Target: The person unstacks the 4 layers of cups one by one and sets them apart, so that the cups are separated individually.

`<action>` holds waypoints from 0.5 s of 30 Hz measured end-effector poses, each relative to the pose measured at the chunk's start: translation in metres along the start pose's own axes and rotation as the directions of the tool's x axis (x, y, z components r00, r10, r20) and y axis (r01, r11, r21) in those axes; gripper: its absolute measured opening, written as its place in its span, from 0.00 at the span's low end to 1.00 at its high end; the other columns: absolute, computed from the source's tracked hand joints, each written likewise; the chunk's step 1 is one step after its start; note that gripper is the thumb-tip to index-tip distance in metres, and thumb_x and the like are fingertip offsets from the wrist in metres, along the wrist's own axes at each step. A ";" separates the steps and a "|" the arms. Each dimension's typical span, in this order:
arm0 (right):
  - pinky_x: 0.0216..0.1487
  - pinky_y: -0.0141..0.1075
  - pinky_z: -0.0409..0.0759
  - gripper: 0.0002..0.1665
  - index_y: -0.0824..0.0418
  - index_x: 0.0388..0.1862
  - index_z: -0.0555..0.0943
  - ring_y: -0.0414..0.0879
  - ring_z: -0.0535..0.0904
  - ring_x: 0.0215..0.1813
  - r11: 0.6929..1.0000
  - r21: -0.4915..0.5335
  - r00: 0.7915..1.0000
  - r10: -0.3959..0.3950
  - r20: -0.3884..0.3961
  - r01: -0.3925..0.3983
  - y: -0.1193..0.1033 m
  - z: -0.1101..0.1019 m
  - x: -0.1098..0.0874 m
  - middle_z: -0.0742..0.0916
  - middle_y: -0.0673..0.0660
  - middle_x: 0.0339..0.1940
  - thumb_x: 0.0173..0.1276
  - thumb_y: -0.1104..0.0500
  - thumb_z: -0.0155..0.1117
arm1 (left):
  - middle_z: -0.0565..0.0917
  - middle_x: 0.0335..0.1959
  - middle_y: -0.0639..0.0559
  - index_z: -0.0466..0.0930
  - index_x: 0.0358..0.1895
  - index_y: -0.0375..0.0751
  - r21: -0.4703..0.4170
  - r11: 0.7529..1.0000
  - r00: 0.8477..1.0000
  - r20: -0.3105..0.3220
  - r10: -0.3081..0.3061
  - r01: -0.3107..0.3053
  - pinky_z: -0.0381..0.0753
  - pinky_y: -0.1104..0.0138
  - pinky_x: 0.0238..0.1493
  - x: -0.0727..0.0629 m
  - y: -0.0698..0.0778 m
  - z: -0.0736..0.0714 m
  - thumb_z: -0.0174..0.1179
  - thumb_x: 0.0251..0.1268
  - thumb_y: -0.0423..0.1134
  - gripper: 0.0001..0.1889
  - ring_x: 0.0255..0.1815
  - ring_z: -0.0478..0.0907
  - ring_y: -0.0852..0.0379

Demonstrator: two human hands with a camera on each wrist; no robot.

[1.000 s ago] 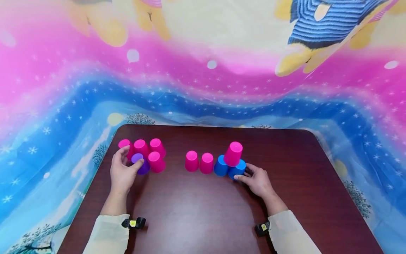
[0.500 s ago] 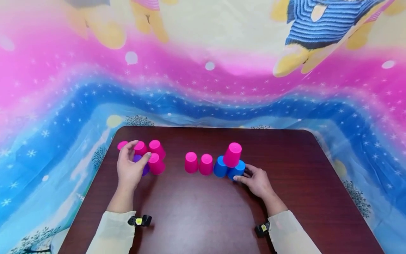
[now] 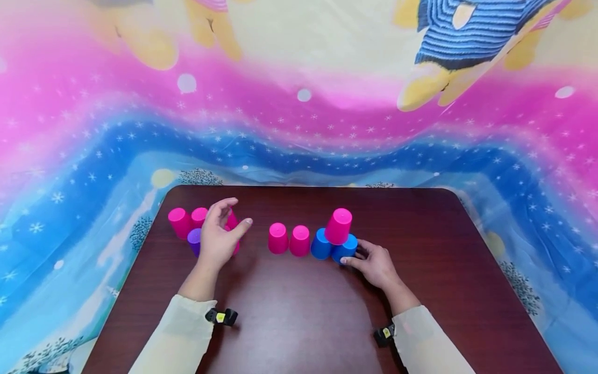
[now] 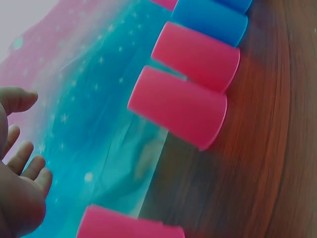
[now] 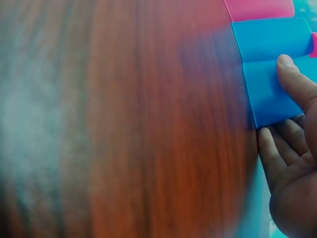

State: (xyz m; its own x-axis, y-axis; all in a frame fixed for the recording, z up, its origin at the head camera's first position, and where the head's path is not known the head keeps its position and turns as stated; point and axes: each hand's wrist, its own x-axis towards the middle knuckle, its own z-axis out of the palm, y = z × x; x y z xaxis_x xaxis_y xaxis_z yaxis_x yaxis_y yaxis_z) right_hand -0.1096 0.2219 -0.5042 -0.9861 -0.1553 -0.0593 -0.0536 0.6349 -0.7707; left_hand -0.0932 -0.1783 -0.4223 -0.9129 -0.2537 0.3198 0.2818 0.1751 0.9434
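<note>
Upside-down plastic cups stand on the table. My left hand [image 3: 216, 236] hovers in front of the left group with thumb and fingers spread, holding nothing; it partly hides pink cups [image 3: 232, 218] behind it. A purple cup [image 3: 194, 241] shows beside its wrist side. At the right end of the row, my right hand [image 3: 377, 264] grips a blue cup [image 5: 272, 94], thumb on the near side and fingers at the far side. A second blue cup [image 3: 320, 245] touches it, and a pink cup [image 3: 338, 227] rests across the tops of both.
Two pink cups, a left one [image 3: 277, 239] and a right one [image 3: 299, 241], stand mid-table beside the blue pair. Further pink cups [image 3: 179, 223] stand at the far left. The dark wooden table [image 3: 299, 311] ends at a printed cloth backdrop [image 3: 299, 130].
My left hand has moved right, from around the purple cup across to the pink cups at the group's right side, uncovering the purple cup. The right hand keeps its grip on the blue cup.
</note>
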 end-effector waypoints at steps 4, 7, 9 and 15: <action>0.59 0.52 0.83 0.47 0.59 0.72 0.77 0.59 0.84 0.62 1.000 0.000 1.000 -0.007 -0.002 0.007 0.000 -0.001 0.001 0.85 0.61 0.63 0.60 0.37 0.78 | 0.75 0.65 0.36 0.74 0.67 0.30 -0.023 1.000 0.992 0.128 0.022 -0.019 0.66 0.53 0.77 0.001 0.010 0.022 0.74 0.58 0.25 0.32 0.72 0.71 0.42; 0.59 0.52 0.83 0.47 0.59 0.72 0.77 0.59 0.84 0.63 1.000 0.000 1.000 -0.004 -0.001 0.004 -0.001 -0.001 0.000 0.85 0.61 0.63 0.60 0.37 0.78 | 0.74 0.66 0.35 0.73 0.68 0.31 -0.032 0.999 0.977 0.212 0.007 0.000 0.66 0.51 0.76 0.002 0.011 0.036 0.74 0.59 0.26 0.33 0.72 0.71 0.41; 0.60 0.52 0.83 0.48 0.59 0.72 0.76 0.59 0.84 0.63 1.000 -0.003 1.000 -0.002 0.002 0.002 -0.001 -0.001 0.000 0.85 0.61 0.64 0.60 0.37 0.78 | 0.75 0.66 0.38 0.73 0.67 0.34 -0.038 0.999 0.970 0.243 0.008 0.002 0.68 0.53 0.75 0.002 0.006 0.044 0.75 0.59 0.29 0.33 0.71 0.72 0.42; 0.59 0.52 0.84 0.47 0.58 0.72 0.77 0.58 0.84 0.62 1.000 -0.003 1.000 -0.001 0.002 0.001 0.000 0.000 -0.001 0.85 0.60 0.63 0.60 0.37 0.79 | 0.77 0.66 0.46 0.74 0.67 0.41 0.016 0.999 0.950 0.307 -0.052 0.050 0.73 0.55 0.72 -0.003 0.006 0.064 0.77 0.58 0.34 0.33 0.71 0.74 0.45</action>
State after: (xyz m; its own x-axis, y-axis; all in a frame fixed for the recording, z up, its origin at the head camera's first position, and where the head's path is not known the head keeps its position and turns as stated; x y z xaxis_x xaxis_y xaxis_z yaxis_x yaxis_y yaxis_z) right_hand -0.1088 0.2219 -0.5038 -0.9858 -0.1574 -0.0593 -0.0554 0.6366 -0.7692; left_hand -0.1080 -0.1154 -0.4228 -0.9729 0.0416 0.2273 0.2311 0.1774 0.9566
